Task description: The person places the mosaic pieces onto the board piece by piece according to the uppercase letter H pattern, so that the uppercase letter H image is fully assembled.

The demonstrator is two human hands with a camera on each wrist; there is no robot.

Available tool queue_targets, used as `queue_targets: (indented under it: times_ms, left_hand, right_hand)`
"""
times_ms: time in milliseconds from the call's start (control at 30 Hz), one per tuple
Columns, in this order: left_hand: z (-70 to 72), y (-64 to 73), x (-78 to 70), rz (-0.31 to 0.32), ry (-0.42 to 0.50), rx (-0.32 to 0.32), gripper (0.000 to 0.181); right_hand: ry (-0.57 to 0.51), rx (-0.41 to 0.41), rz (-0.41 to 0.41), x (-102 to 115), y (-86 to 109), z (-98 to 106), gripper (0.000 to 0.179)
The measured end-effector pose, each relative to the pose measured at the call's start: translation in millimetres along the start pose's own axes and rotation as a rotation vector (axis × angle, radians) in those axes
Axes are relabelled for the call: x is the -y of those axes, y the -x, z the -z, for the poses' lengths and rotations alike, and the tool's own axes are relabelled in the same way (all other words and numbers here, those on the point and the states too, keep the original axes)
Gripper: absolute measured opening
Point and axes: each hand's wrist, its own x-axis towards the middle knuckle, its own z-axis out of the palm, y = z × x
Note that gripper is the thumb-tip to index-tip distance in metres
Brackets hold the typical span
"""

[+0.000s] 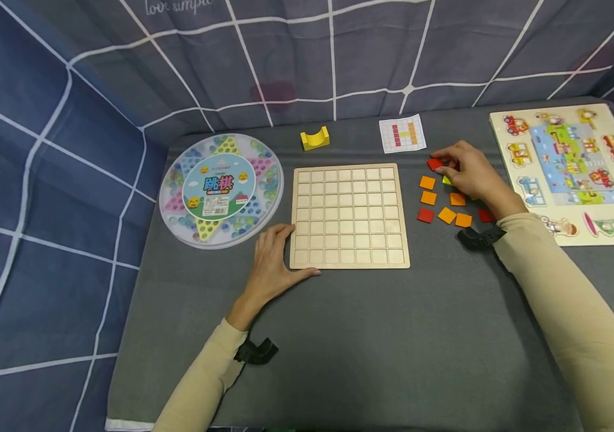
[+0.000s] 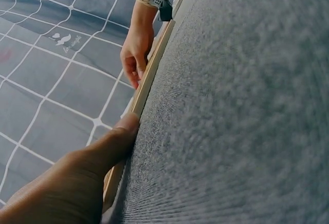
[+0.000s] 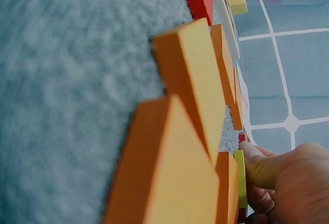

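A square wooden grid board (image 1: 347, 217) lies flat in the middle of the table. At its lower left corner my left hand (image 1: 270, 264) is spread, fingers touching the left edge and thumb along the near edge. The left wrist view shows that thumb (image 2: 126, 126) against the board's side (image 2: 149, 75). To the right of the board, my right hand (image 1: 470, 171) pinches a small red square tile (image 1: 434, 164) between thumb and fingertips. Under that hand a yellow-green tile (image 1: 446, 180) is partly hidden. Several orange tiles (image 1: 428, 198) and further red ones (image 1: 425, 215) lie loose nearby.
A pattern card (image 1: 403, 134) and a yellow curved block (image 1: 314, 138) lie behind the board. On the left sits a round Chinese checkers box (image 1: 221, 191). A wooden picture puzzle (image 1: 577, 174) is on the right. Grid-patterned cloth (image 1: 296, 60) rises behind the table.
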Motion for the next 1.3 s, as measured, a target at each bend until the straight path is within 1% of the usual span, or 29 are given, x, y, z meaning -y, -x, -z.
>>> queue_targets:
  times_ms: [367,567,1033,1300]
  left_hand:
    - [-1.0,-0.6,-2.0,0.025,-0.003,0.012,0.102]
    - [-1.4,-1.0,-1.8,0.018,-0.009,0.009,0.103]
    - [-1.0,-1.3,-0.5,-0.001,-0.001,-0.01,0.104]
    - [0.0,-0.6,0.2,0.005,-0.004,-0.004,0.104]
  right_hand:
    - [0.015,-0.064,0.032,-5.2,0.5,-5.0,0.03]
    - [0.009,-0.082,0.031,-5.3,1.9,-5.9,0.03]
    - [-0.009,-0.094,0.034,-4.0,1.6,-5.1,0.029]
    - [-0.004,-0.1,0.037,-4.2,-0.1,-6.7,0.028]
